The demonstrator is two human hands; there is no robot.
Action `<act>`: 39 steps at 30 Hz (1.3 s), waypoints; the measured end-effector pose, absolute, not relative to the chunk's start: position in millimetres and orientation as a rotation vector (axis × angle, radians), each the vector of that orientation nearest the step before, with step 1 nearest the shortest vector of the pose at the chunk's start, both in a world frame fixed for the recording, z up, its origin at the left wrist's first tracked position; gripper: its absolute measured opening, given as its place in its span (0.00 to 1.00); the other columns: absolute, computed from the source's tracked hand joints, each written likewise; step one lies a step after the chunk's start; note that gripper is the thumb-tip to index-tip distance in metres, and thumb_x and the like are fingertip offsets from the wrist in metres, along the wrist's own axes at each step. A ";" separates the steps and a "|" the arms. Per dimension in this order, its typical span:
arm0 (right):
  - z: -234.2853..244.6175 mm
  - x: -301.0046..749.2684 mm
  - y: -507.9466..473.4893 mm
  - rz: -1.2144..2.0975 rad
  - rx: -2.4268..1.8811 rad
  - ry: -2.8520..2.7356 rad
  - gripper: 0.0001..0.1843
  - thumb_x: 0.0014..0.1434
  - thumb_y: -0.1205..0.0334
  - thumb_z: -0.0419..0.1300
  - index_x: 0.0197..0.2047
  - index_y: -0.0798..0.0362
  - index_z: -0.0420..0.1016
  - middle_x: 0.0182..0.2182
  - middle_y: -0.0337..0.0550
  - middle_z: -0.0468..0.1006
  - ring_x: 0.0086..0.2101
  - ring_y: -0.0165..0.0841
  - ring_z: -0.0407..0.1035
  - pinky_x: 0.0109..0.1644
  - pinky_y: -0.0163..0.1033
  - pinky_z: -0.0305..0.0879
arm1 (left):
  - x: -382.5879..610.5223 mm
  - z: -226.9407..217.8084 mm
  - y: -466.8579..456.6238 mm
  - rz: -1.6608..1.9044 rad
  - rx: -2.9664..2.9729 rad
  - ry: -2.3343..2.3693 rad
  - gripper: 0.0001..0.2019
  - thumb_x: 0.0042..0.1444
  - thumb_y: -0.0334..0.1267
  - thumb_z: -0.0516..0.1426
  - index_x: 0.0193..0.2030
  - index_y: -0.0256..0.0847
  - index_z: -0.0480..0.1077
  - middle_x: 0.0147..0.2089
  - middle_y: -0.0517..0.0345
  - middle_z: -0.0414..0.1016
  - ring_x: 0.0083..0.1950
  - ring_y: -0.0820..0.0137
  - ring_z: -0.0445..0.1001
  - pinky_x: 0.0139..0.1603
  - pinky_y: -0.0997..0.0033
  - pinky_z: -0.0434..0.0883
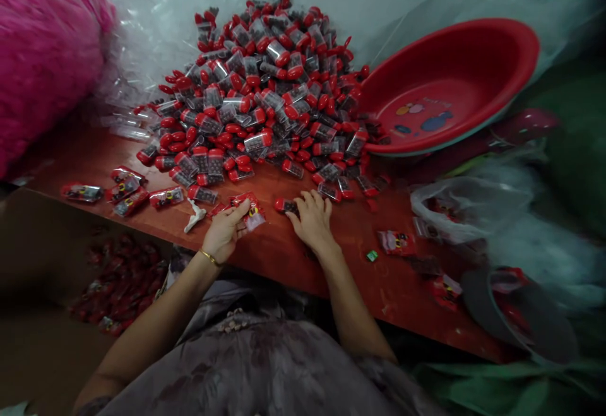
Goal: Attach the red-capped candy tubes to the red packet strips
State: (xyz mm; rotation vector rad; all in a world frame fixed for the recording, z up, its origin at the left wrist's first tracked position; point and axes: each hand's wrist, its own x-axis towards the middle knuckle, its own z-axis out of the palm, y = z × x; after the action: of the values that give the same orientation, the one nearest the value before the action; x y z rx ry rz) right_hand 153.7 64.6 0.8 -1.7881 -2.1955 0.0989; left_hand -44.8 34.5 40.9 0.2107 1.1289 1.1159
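A big heap of small clear tubes with red caps [265,88] lies on a red-brown table [331,258]. My left hand [225,231] rests on the table with its fingers closed on a small printed red packet [253,213]. My right hand [311,217] lies palm down beside it, fingers curled over one red-capped tube [285,206] at the heap's near edge. A thin gold bangle [209,257] circles my left wrist.
A red plastic basin [473,43] leans tilted at the right of the heap. Filled red packets [123,192] lie in a row at the left. A cardboard box with more packets [118,277] stands below the table's left edge. Plastic bags [468,201] crowd the right; pink fluffy stuff [42,50] is at upper left.
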 end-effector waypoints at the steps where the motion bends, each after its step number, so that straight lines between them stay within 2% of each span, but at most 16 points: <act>1: -2.5 155.8 64.0 0.128 -1.759 -2.205 0.14 0.56 0.58 0.58 0.44 0.56 0.71 0.55 0.57 0.68 0.58 0.51 0.54 0.60 0.61 0.43 | -45.1 41.1 35.4 1.100 0.195 1.108 0.13 0.43 0.41 0.67 0.32 0.36 0.73 0.29 0.57 0.79 0.28 0.72 0.76 0.30 0.75 0.71; 4: -7.7 156.3 52.0 0.287 -1.654 -2.119 0.11 0.53 0.57 0.61 0.38 0.53 0.71 0.41 0.50 0.76 0.46 0.44 0.66 0.57 0.57 0.51 | -45.1 40.5 36.4 1.072 0.134 1.079 0.11 0.47 0.42 0.65 0.33 0.38 0.73 0.29 0.58 0.79 0.28 0.72 0.76 0.30 0.74 0.71; 6: -5.2 155.3 38.1 0.469 -1.588 -1.957 0.10 0.53 0.57 0.61 0.37 0.52 0.71 0.33 0.44 0.76 0.37 0.38 0.68 0.51 0.51 0.60 | -44.8 40.0 35.8 1.071 0.117 1.090 0.10 0.47 0.42 0.65 0.32 0.38 0.73 0.29 0.58 0.78 0.27 0.72 0.76 0.30 0.74 0.71; 8: 2.3 154.7 22.2 0.701 -1.502 -1.742 0.10 0.54 0.56 0.60 0.38 0.52 0.71 0.32 0.41 0.75 0.32 0.34 0.68 0.41 0.43 0.66 | -44.0 39.8 34.6 1.072 0.128 1.098 0.11 0.46 0.42 0.65 0.33 0.38 0.72 0.29 0.58 0.78 0.28 0.72 0.76 0.30 0.74 0.70; 12: 22.8 150.7 -5.0 1.235 -1.288 -1.460 0.12 0.53 0.54 0.61 0.39 0.51 0.72 0.29 0.37 0.74 0.24 0.27 0.66 0.27 0.33 0.65 | -39.0 39.8 31.3 1.075 0.181 1.094 0.15 0.42 0.44 0.67 0.32 0.37 0.72 0.28 0.58 0.78 0.27 0.72 0.75 0.29 0.74 0.70; 15: 30.7 143.2 -12.8 1.421 -1.231 -1.322 0.12 0.52 0.54 0.62 0.37 0.52 0.74 0.27 0.36 0.74 0.22 0.26 0.67 0.25 0.32 0.65 | -33.5 40.0 28.1 1.088 0.231 1.089 0.17 0.37 0.46 0.68 0.30 0.36 0.72 0.28 0.57 0.77 0.26 0.73 0.74 0.28 0.75 0.70; 20: 22.2 129.6 -9.4 1.428 -1.225 -1.134 0.14 0.49 0.52 0.64 0.36 0.53 0.74 0.28 0.35 0.75 0.19 0.23 0.64 0.25 0.32 0.69 | -28.5 40.8 22.9 1.148 0.245 1.101 0.19 0.32 0.43 0.70 0.26 0.35 0.69 0.27 0.58 0.77 0.25 0.76 0.73 0.26 0.78 0.69; 27: 7.1 113.0 -11.1 1.425 -1.138 -0.936 0.14 0.49 0.52 0.64 0.36 0.52 0.73 0.24 0.32 0.70 0.18 0.21 0.60 0.26 0.35 0.73 | -26.0 37.0 21.2 1.194 0.231 1.099 0.18 0.38 0.45 0.68 0.31 0.38 0.69 0.27 0.61 0.76 0.24 0.75 0.73 0.27 0.77 0.69; 35: 13.7 112.5 -9.7 1.170 -1.247 -1.045 0.13 0.52 0.54 0.62 0.39 0.52 0.72 0.28 0.36 0.74 0.21 0.24 0.65 0.27 0.33 0.70 | -17.5 39.2 17.4 1.294 0.310 1.108 0.21 0.31 0.44 0.70 0.31 0.38 0.69 0.28 0.62 0.76 0.27 0.76 0.74 0.31 0.76 0.70; 39: 12.5 108.3 -8.6 1.085 -1.275 -1.104 0.13 0.53 0.55 0.60 0.40 0.52 0.72 0.29 0.37 0.76 0.21 0.25 0.66 0.27 0.33 0.69 | -13.7 37.2 17.8 1.228 0.354 1.085 0.22 0.27 0.42 0.71 0.29 0.36 0.70 0.27 0.62 0.76 0.27 0.76 0.73 0.31 0.75 0.70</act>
State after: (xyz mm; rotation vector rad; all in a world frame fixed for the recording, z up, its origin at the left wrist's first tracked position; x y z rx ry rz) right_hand 108.3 -8.6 12.5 -1.2752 -1.1037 1.0850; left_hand -13.7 17.8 37.2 0.3538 1.0847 1.2281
